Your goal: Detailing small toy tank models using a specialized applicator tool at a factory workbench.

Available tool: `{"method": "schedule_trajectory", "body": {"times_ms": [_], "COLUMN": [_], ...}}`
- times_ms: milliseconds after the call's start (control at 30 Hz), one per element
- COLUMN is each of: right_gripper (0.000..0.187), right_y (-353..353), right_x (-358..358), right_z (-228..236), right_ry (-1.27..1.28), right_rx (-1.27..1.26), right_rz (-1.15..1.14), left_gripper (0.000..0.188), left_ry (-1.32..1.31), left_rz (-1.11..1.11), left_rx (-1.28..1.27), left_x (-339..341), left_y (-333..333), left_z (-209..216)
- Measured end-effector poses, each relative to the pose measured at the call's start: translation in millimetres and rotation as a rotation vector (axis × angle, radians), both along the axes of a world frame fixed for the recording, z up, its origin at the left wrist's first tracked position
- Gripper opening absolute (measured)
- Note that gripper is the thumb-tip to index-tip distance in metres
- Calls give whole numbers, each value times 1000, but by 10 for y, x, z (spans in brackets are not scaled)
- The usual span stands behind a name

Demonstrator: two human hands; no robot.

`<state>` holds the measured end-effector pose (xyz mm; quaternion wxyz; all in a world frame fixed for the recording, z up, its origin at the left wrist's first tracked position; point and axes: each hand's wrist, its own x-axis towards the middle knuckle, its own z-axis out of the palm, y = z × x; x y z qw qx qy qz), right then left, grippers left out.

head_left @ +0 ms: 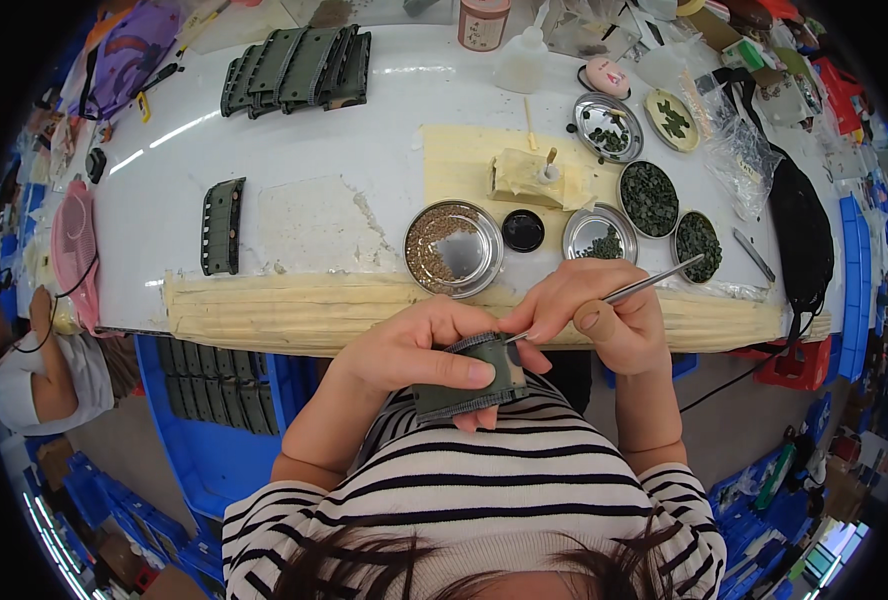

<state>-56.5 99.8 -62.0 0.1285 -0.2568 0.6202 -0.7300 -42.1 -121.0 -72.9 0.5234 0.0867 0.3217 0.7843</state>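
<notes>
My left hand (414, 345) grips a curved, dark green camouflage-patterned piece (472, 380) with toothed long edges, its thumb lying across the face. The piece is held near my body, just off the table's front edge. In my right hand (589, 310) are slim silver tweezers (644, 287), pinched between thumb and fingers. Their fine tip reaches the right end of the green piece; whether it holds anything is too small to tell. A tan band wraps my right thumb. Closest to the hands on the table stands a round metal dish (484, 255) of brown grains.
Tins of dark green bits (649, 200), a black cup (523, 231) and a tape-covered block (524, 180) stand beyond my hands. A similar green piece (223, 226) lies left; several are stacked (299, 70) behind. A blue crate (189, 440) holds more below. Another person's arm (49, 360) shows left.
</notes>
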Motion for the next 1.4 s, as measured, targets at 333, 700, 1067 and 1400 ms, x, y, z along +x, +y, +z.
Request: {"method": "schedule_trajectory", "body": {"times_ms": [333, 700, 1067, 1400], "right_gripper": [23, 19, 34, 32], "right_y": [38, 46, 124, 4], "right_x": [13, 19, -24, 105], "right_z": [13, 3, -13, 87], "right_ry": [39, 72, 116, 462], "right_rx": [53, 33, -152, -110], "right_rz": [9, 49, -85, -140], "left_gripper": [43, 40, 39, 33], "left_ry": [26, 64, 372, 621], "left_rz": [17, 16, 161, 319], "left_rx": [-45, -14, -80, -252], "left_x": [8, 17, -22, -201], "left_y": [13, 10, -11, -490], "left_z": [-2, -45, 81, 191]}}
